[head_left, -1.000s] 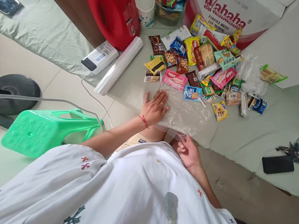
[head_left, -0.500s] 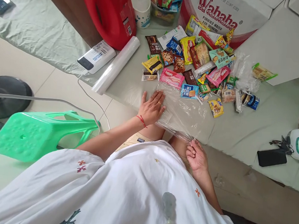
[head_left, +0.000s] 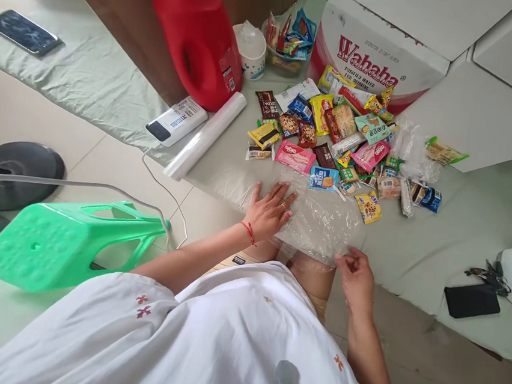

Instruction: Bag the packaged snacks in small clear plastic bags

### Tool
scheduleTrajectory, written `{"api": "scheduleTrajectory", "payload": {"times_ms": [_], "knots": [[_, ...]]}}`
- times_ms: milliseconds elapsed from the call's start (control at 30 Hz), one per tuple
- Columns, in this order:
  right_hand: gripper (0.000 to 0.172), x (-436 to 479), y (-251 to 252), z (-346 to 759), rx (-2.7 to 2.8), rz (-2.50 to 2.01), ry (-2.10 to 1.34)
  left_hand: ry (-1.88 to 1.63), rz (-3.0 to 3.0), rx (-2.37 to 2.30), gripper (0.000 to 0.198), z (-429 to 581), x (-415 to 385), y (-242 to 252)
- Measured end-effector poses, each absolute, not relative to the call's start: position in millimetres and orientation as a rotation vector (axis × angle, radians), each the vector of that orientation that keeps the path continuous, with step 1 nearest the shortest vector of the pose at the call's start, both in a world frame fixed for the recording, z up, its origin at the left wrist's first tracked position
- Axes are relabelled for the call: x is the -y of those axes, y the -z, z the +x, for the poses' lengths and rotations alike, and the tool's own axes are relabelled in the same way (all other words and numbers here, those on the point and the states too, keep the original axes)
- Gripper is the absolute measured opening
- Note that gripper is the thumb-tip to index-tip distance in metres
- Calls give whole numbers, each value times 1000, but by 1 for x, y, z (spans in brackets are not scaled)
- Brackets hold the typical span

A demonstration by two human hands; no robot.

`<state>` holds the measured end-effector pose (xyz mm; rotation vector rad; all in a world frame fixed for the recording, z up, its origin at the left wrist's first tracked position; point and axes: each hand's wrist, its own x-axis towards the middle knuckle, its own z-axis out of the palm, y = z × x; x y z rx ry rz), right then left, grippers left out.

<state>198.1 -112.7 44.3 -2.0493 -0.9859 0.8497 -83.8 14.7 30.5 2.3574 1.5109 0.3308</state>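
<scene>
A clear plastic bag (head_left: 325, 226) is spread over the near edge of the cloth-covered surface, partly overhanging my lap. My left hand (head_left: 270, 210) lies flat on its left part, fingers spread. At the bag's near right corner, my right hand (head_left: 356, 280) pinches the thin film between thumb and fingers. Just beyond the bag lies a loose pile of wrapped snacks, among them a pink wafer packet (head_left: 294, 157), a blue packet (head_left: 323, 178) and a yellow cookie packet (head_left: 367, 207).
A roll of clear bags (head_left: 206, 136) lies left, beside a white power bank (head_left: 176, 121) with a cable. Behind stand a red jug (head_left: 198, 41), a paper cup (head_left: 251, 53), a snack tub (head_left: 286, 62) and a Wahaba carton (head_left: 378, 53). A green stool (head_left: 65, 246) is at left.
My right hand has shifted slightly right and turned, still at the bag's corner, and the bag looks more spread out. My left hand stays pressed on the bag. The camera view has tilted a little.
</scene>
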Motion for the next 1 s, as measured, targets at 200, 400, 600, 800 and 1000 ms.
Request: {"api": "scheduleTrajectory", "payload": {"times_ms": [200, 400, 600, 800, 1000], "knots": [[38, 69, -46, 227, 1164, -2159, -810, -331, 2347, -1501, 56, -98, -33, -30], [44, -29, -94, 247, 1789, -2300, -201, -337, 2444, -1424, 58, -100, -44, -27], [55, -169, -113, 176, 2462, -2094, -59, -340, 2489, -1444, 58, -100, -42, -26], [39, -237, -137, 171, 2633, -2170, -90, -356, 2480, -1469, 58, -100, -41, -28], [44, -270, -143, 157, 2357, -2214, -275, -339, 2482, -1477, 58, -100, -42, -28]]}}
